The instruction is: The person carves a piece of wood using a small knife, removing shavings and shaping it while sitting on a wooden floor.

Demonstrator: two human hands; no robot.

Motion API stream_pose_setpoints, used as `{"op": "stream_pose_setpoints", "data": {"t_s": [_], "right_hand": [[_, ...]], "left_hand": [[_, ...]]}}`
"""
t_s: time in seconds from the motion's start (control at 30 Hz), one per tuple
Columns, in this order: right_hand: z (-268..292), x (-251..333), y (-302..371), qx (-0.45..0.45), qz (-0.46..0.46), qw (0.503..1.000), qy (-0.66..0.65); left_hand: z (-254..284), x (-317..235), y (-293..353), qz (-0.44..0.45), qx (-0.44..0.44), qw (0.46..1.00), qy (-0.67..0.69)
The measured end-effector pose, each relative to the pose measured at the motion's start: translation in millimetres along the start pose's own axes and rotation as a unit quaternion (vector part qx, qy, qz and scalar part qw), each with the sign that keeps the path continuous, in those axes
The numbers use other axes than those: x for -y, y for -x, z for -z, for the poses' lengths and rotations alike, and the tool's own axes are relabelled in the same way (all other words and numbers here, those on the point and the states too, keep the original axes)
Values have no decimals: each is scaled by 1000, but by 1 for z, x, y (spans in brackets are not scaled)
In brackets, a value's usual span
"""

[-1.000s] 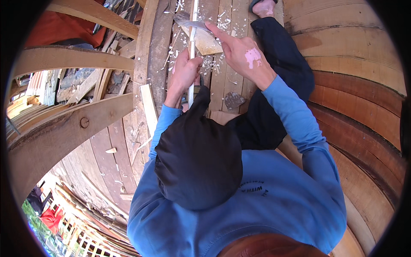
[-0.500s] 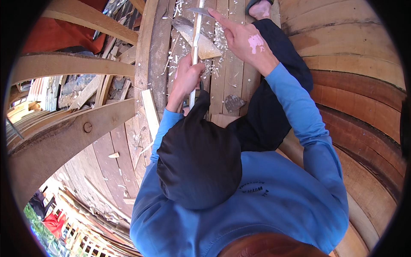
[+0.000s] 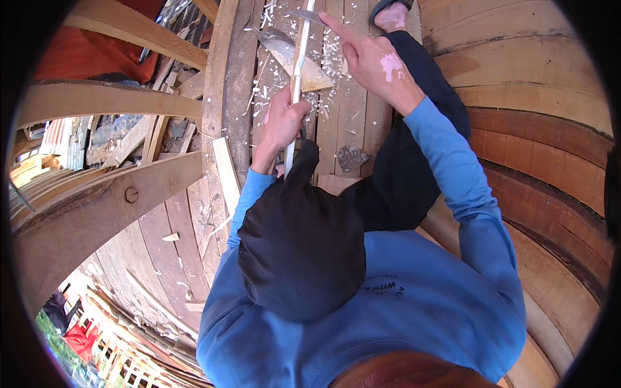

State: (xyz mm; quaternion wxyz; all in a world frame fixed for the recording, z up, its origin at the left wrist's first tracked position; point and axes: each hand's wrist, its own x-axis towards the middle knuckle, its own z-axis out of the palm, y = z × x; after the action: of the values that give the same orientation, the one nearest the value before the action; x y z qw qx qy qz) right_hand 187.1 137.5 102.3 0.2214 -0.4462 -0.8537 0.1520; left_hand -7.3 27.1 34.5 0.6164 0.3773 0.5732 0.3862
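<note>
My left hand (image 3: 284, 119) is closed round a thin, pale wooden stick (image 3: 299, 61) with a stepped, whittled edge. The stick points away from me, its near end beside my raised black-trousered knee (image 3: 301, 252). My right hand (image 3: 378, 64) grips a knife, its handle hidden by the hand. Its index finger stretches along the back of the grey knife blade (image 3: 305, 14), which lies across the far part of the stick. Beneath the stick lies a wedge-shaped board (image 3: 301, 64), partly dark and partly pale.
Wood shavings (image 3: 333, 58) litter the plank floor (image 3: 349, 123). A dark flat chunk (image 3: 352, 157) lies near my right leg (image 3: 414, 136). Curved planks (image 3: 517, 61) rise at the right. Thick timber ribs (image 3: 110, 200) stand at the left, with a pale wood strip (image 3: 226, 171) beside my left forearm.
The stick has tilted slightly, its far end moving right. The knife blade and my right hand have shifted slightly right with it. Both hands keep their grips.
</note>
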Motion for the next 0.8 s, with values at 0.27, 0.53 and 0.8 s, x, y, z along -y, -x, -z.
{"op": "stream_pose_setpoints", "data": {"t_s": [0.27, 0.53, 0.8], "right_hand": [[8, 9, 6, 23, -7, 1000, -6], [7, 15, 12, 27, -5, 999, -22], [1, 18, 20, 25, 14, 1000, 0]], "left_hand": [[-2, -3, 1, 6, 20, 999, 37], [2, 2, -3, 1, 32, 998, 51], [3, -3, -5, -11, 27, 999, 40]]}}
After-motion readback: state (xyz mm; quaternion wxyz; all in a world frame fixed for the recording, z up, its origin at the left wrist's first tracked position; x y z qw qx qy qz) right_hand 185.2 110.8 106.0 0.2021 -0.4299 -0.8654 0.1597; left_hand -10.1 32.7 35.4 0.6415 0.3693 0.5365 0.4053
